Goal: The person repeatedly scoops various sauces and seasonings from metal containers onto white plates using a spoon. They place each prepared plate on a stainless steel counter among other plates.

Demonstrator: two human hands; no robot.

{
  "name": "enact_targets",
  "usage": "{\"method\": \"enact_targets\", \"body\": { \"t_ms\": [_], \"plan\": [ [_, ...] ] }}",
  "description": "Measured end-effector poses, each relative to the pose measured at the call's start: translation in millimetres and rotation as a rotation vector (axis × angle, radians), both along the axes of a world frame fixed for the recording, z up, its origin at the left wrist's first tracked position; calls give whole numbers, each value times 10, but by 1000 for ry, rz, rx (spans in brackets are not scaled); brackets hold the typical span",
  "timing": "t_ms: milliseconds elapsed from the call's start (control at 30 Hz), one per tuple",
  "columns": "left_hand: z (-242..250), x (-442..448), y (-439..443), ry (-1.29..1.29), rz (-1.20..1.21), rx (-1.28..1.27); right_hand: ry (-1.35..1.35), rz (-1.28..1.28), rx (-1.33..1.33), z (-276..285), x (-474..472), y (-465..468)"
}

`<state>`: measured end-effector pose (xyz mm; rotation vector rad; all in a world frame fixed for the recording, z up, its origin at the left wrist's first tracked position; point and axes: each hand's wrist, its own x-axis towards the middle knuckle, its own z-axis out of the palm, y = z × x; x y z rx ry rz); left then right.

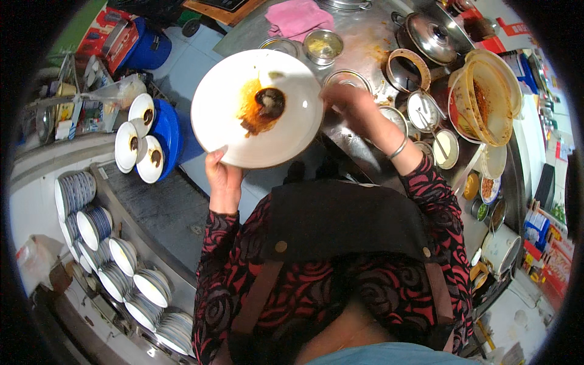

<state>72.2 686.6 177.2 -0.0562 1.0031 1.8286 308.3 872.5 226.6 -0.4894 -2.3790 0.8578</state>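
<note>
My left hand (pixel 223 180) grips the near rim of a wide white bowl (pixel 219 100), thumb on its inner edge. Dark sauce and a reddish-brown seasoning (pixel 260 109) lie in the bottom of the bowl. Blurred by motion, my right hand (pixel 349 102) is at the bowl's right rim; whether its fingers hold anything cannot be made out. Just beyond that hand is a round metal container (pixel 346 77). A metal bowl with yellowish contents (pixel 323 45) stands farther back, beside a folded pink cloth (pixel 299 19).
Three white bowls with dark sauce (pixel 149 159) rest over a blue bin (pixel 169 132) at left. Stacked bowls (pixel 109 278) line the lower left. On the right are a lidded pot (pixel 429 39), a large stained tub (pixel 483 100) and containers with spoons (pixel 445 148).
</note>
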Motion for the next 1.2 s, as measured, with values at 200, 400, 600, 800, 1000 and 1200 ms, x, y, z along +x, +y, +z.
{"method": "enact_targets", "body": {
  "t_ms": [200,400,600,800,1000,1200],
  "plan": [
    [40,-42,-16,28,-157,76,194,-59,184,-45,-15,-145],
    [73,-163,-308,69,-188,115,231,-544,-343,-468,-80,493],
    [-19,-443,-974,-44,-199,211,-110,-664,-318,-771,-279,666],
    [115,-309,-1635,125,-125,57,-131,-547,-73,-301,-500,-163],
    [436,219,-2124,43,67,123,-69,155,-1273,-368,-747,-1571],
    [388,806,-2897,18,300,39,-215,354,-1588,-385,-613,-2285]
  ]
}}
